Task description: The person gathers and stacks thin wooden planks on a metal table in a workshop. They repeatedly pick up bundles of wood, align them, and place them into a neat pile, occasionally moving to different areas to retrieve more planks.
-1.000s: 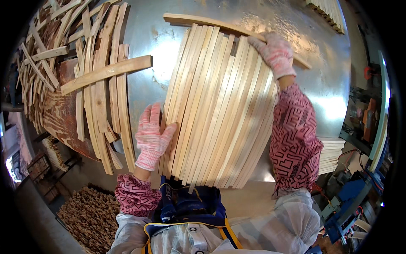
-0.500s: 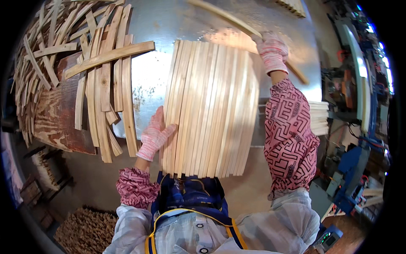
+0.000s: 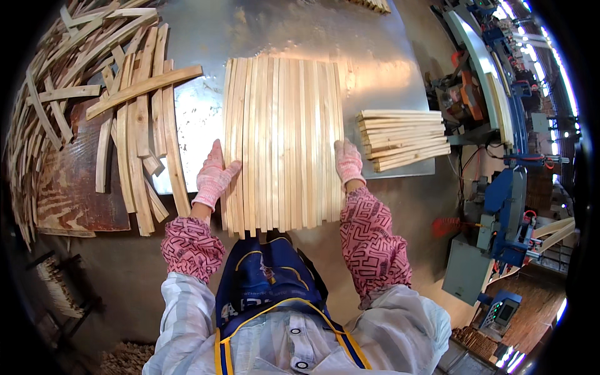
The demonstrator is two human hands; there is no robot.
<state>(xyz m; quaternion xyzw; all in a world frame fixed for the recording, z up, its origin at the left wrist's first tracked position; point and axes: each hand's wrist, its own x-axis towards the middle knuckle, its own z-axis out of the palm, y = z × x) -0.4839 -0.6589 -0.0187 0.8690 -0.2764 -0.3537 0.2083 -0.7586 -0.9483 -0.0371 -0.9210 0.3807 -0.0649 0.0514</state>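
A row of pale wooden slats (image 3: pixel 284 144) lies side by side on the metal table, the near ends jutting past its front edge. My left hand (image 3: pixel 215 175), in a pink-and-white knit glove, rests along the row's left edge with its fingers stretched and thumb apart. At the right edge, my right hand (image 3: pixel 348 161) in a matching glove lies against the outermost slat, its fingers extended. Neither hand is wrapped round a single slat.
The metal table (image 3: pixel 387 81) carries a stack of slats (image 3: pixel 403 139) on the right. Loose, crossed wooden strips (image 3: pixel 140 119) pile up at the left, partly over a worn brown board (image 3: pixel 81 187). Blue machinery (image 3: pixel 506 194) stands at the far right.
My right hand has let go of the long wooden slat it held at the upper right and come down to the row's right edge. My left hand stays at the left edge.
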